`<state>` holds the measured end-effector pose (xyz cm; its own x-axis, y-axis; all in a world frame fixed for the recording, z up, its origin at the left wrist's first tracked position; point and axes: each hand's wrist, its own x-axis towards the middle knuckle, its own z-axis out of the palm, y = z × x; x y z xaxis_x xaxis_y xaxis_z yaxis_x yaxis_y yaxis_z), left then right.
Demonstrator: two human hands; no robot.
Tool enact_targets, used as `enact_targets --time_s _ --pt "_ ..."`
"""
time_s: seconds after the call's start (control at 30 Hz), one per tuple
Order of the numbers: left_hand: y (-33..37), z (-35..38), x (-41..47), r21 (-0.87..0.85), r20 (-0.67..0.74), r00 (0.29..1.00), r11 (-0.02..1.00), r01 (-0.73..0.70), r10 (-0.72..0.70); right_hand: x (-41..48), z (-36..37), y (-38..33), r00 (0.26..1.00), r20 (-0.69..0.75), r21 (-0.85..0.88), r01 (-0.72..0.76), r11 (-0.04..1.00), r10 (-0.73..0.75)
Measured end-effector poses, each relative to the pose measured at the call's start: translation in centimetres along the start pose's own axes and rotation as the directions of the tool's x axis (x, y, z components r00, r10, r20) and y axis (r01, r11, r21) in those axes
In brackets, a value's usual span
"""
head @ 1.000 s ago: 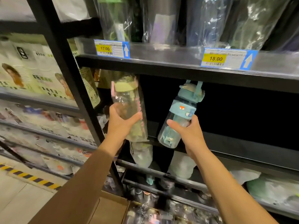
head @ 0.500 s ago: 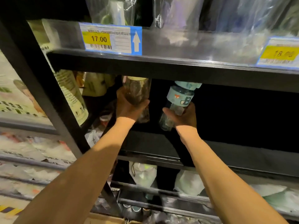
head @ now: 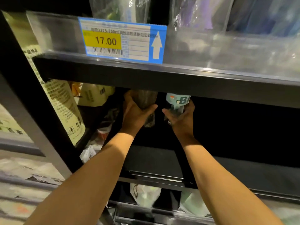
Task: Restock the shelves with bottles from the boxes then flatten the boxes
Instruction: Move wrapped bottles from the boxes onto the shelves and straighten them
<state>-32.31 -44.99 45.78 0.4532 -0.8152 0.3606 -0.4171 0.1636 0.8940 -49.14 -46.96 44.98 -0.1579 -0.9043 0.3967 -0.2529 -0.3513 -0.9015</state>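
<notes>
A wrapped bottle (head: 144, 99) is gripped by the left hand (head: 135, 116), a blue bottle (head: 177, 101) by the right hand (head: 181, 117), both under the upper shelf (head: 162, 78).

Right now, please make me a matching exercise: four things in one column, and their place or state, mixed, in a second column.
1. left hand
2. right hand
3. price label
4. white bag

A. in the level below the hands
B. grips the light blue bottle
C. on the front edge of the upper shelf
D. grips the plastic-wrapped bottle

Pairs: 1-D, 2-B, 3-C, 4-A.
</notes>
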Motion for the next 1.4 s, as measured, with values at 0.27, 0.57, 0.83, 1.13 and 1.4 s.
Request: enact_targets --time_s 0.27,0.57,0.83,1.13,1.4 --pt "-1.9 -0.7 -1.2 0.151 0.076 0.983 0.976 0.154 -0.167 0.3 0.4 2.0 0.997 0.048 -0.208 -0.05 0.977 0.061" --pt "-2.9 2.3 3.8 0.189 0.005 0.959 0.942 0.278 -0.284 4.0 2.1 2.4 0.988 0.143 -0.276 -0.011 0.961 0.053" --pt "-3.6 2.9 4.6 0.242 0.016 0.954 0.927 0.286 -0.299 4.3 2.6 3.5 0.987 0.132 -0.274 -0.054 0.96 0.094" --pt "-0.5 -0.1 -0.7 0.245 0.012 0.981 0.952 0.183 -0.192 3.0 1.2 1.4 0.954 0.141 -0.456 -0.176 0.872 0.266" --pt "5.4 -5.0 -9.4 0.654 0.222 0.896 0.74 0.155 -0.384 -4.3 -6.3 -4.2 0.914 0.231 -0.803 -0.013 0.596 0.333"
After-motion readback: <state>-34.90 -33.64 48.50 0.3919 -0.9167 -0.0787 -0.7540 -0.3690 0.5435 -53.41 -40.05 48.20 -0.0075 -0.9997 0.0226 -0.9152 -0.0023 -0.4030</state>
